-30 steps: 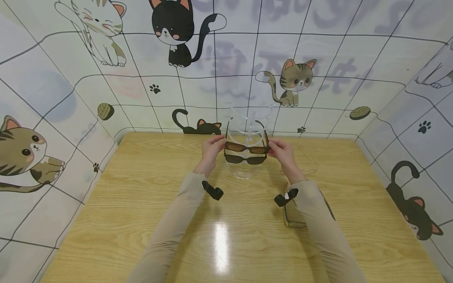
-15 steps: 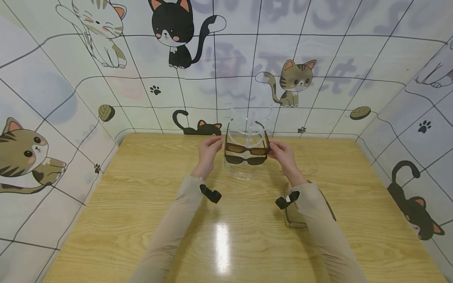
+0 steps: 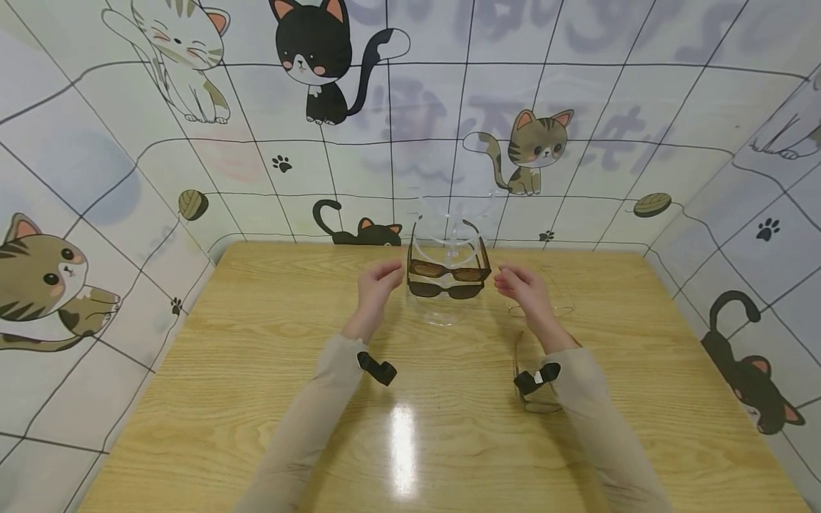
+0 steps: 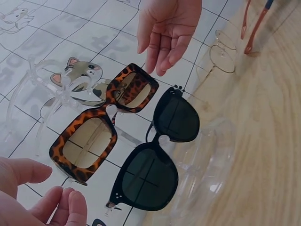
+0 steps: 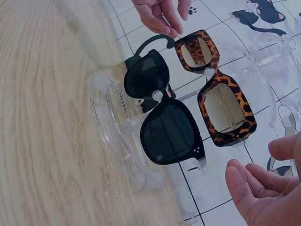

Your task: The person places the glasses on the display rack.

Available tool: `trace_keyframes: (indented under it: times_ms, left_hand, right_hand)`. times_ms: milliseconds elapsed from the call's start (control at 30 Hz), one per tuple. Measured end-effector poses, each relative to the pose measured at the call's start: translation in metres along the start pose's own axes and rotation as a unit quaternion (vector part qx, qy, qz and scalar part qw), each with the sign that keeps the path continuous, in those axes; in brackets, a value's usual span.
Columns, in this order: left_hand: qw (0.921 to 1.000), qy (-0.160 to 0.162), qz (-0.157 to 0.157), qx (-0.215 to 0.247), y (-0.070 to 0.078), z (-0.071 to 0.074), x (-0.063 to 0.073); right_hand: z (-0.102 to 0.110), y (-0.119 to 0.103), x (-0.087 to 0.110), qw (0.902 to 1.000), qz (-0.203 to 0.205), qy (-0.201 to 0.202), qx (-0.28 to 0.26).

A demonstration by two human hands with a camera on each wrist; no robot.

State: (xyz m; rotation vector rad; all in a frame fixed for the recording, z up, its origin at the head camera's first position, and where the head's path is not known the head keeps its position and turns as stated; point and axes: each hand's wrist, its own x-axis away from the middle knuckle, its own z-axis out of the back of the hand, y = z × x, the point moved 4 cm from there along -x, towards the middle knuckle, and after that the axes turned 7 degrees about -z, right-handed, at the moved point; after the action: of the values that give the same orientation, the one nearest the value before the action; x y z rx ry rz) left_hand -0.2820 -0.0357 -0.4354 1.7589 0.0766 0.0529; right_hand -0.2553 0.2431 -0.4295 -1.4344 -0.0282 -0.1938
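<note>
Tortoiseshell sunglasses [image 4: 83, 141] with light brown lenses sit on a clear display stand [image 5: 106, 113]. Black sunglasses [image 5: 171, 134] with dark lenses hang just below them on the same stand. My left hand [image 3: 376, 292] is beside the left end of the tortoiseshell pair, thumb and fingers apart and holding nothing. On the other side my right hand [image 3: 527, 296] is a little away from the frame, its fingers loosely bent with nothing in them. Both wrist views show a gap between fingertips and frame.
Thin wire-framed glasses [image 3: 541, 311] lie on the wooden table [image 3: 288, 320] right of the stand. Another pair of glasses [image 3: 541, 407] lies nearer, partly hidden under my right forearm. A cat-patterned wall backdrop [image 3: 436, 107] rises close behind the stand.
Both hands have let go of the tortoiseshell sunglasses, the left first, and drawn back outward and toward me. The sunglasses stay on the stand.
</note>
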Motion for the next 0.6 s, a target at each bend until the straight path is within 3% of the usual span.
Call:
trace_keyframes:
  times_ms: [600]
  left_hand:
    - [0.9963,-0.060,-0.002,-0.060,-0.019,-0.014,0.031]
  right_hand:
    - [0.025,0.008,0.040,0.9980,0.024,-0.023,0.054]
